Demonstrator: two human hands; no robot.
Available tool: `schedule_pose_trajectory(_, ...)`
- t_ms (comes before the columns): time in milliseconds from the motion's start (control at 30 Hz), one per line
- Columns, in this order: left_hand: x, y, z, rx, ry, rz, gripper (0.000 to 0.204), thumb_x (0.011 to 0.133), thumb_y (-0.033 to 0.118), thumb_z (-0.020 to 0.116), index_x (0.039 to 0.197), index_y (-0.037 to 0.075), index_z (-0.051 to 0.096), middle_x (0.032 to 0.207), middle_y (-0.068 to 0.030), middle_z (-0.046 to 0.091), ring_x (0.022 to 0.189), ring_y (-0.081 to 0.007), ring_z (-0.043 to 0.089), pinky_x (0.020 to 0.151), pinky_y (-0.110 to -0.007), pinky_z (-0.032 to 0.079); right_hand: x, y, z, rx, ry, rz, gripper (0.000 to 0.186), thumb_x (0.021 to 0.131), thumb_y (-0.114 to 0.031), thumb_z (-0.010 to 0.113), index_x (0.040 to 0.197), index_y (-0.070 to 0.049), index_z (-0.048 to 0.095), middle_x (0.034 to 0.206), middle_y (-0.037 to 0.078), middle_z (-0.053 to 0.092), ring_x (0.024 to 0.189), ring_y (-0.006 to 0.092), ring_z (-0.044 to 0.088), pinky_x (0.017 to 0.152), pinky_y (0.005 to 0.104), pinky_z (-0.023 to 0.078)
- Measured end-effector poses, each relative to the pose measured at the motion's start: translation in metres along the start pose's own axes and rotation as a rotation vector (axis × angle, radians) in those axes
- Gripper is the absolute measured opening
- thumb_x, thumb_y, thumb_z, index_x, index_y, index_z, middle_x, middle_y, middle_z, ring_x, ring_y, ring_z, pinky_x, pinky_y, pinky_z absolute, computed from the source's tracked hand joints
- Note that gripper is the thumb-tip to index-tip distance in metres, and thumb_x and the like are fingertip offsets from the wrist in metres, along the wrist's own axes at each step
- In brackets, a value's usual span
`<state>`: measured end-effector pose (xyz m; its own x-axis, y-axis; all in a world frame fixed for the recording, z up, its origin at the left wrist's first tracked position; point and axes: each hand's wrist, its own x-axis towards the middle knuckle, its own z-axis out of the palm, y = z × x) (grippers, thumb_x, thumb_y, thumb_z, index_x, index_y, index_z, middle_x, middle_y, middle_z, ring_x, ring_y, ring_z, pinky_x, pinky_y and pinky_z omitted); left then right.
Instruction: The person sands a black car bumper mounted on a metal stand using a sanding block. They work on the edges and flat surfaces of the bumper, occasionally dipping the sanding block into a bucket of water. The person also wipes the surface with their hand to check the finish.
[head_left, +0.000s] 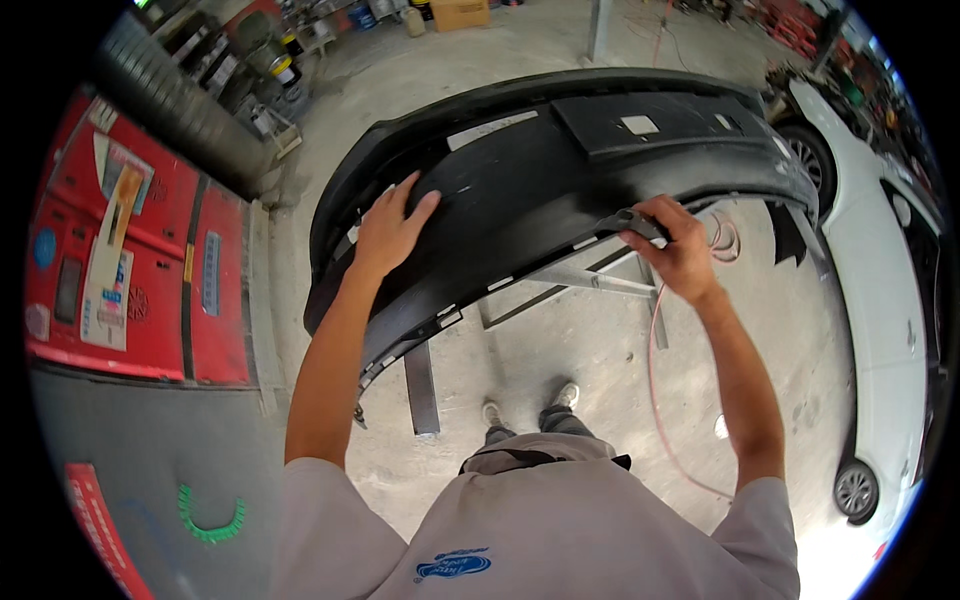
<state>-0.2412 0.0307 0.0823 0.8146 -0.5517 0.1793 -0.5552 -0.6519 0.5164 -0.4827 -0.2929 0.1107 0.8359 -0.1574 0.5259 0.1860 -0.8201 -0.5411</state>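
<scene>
A large black car bumper cover (510,190) lies across a metal stand (600,281) in front of me. Over its left part is my left hand (388,230), open, with thumb and fingers apart; the palm seems to rest on the plastic, though contact is hard to see. At the bumper's near edge, right of the middle, my right hand (678,246) is closed round a small dark grey piece (636,224). This piece looks bent or folded, and its kind is unclear. The grip hides part of it.
A white car (875,290) stands close on the right. Red panels (120,260) line the left side. A thin reddish hose (655,400) trails over the concrete floor. Shelves with cans (285,70) and a cardboard box (460,13) are at the back.
</scene>
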Motion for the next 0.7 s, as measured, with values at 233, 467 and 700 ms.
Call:
schedule_pose_trajectory(233,-0.070,-0.068,-0.006,0.018,0.221,-0.058,0.048,0.104,0.045,0.052,0.138,0.012,0.061,0.130,-0.0153,0.064,0.126,-0.0357,0.055,0.110,-0.043,0.039,0.046,-0.005,0.024,-0.300,-0.278,-0.479,0.034,0.063,-0.017,0.088,0.090,-0.010,0.068,0.090,0.003,0.062,0.083,0.0244,0.063,0.067,0.0372,0.050)
schedule_pose_trajectory(467,-0.064,-0.072,0.003,-0.029,0.319,-0.052,0.047,0.101,0.046,0.060,0.132,0.011,0.066,0.121,-0.0154,0.068,0.118,-0.0354,0.062,0.104,-0.042,0.044,0.040,-0.021,0.036,-0.475,-0.278,-0.494,0.033,0.060,-0.019,0.084,0.084,-0.014,0.062,0.087,0.002,0.058,0.087,0.0231,0.061,0.075,0.0385,0.046)
schedule_pose_trajectory(700,-0.064,-0.072,-0.002,-0.005,0.208,-0.063,0.048,0.105,0.043,0.054,0.137,0.007,0.062,0.128,-0.0204,0.064,0.125,-0.0393,0.056,0.108,-0.044,0.041,-0.002,-0.041,0.027,-0.144,0.030,-0.111,0.020,0.079,-0.015,0.078,0.090,-0.007,0.064,0.093,0.009,0.061,0.092,0.0328,0.062,0.080,0.0441,0.052)
